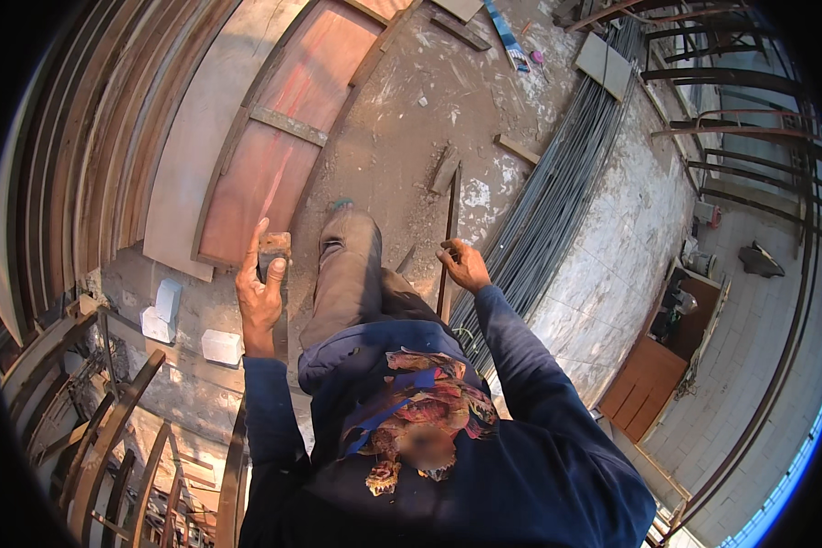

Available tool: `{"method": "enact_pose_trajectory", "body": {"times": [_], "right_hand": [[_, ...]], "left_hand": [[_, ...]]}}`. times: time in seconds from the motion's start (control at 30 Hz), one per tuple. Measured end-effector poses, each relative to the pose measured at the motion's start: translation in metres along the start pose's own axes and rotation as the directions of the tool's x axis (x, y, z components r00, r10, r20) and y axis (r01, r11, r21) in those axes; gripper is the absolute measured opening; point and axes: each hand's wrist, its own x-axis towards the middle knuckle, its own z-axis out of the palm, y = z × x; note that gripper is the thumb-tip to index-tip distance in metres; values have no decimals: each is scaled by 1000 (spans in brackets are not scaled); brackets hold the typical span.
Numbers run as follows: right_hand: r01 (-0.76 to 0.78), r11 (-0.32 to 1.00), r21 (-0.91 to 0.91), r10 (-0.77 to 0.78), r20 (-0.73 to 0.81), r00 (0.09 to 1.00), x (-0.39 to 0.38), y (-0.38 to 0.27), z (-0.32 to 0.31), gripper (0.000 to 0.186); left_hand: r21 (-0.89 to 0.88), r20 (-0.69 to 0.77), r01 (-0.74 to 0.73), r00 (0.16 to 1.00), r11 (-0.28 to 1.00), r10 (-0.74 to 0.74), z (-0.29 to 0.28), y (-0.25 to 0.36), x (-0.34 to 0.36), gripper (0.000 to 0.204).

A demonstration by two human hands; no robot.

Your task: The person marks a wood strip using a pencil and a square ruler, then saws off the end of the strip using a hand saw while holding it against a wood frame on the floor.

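Observation:
My left hand (261, 290) is raised at the left of my legs, its thumb across a brown block (275, 245) with a squared end that looks like wood. The index finger points up along the block's side; the palm hides much of the piece. To the right, my right hand (467, 267) has its fingers curled at a long, thin dark bar (451, 212), which runs from the floor ahead down past my hand. Beside the bar's far end lies a short piece of wood (445, 171).
A framed reddish plywood panel (279, 137) and stacked boards (110, 119) are at the left. White blocks (221, 347) stand near my left forearm. Long grey rods (557, 173) lie at the right. A blue strip (504, 35) and a wood offcut (517, 149) are on the floor ahead.

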Motion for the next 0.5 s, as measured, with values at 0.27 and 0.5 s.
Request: {"method": "enact_pose_trajectory", "body": {"times": [0.27, 0.5], "right_hand": [[7, 880, -475, 174, 337, 925, 182, -44, -56, 56], [-43, 916, -400, 106, 136, 985, 223, -62, -172, 54]], "left_hand": [[-15, -61, 42, 997, 999, -43, 72, 1, 227, 66], [75, -103, -72, 992, 995, 80, 100, 75, 402, 63]]}}
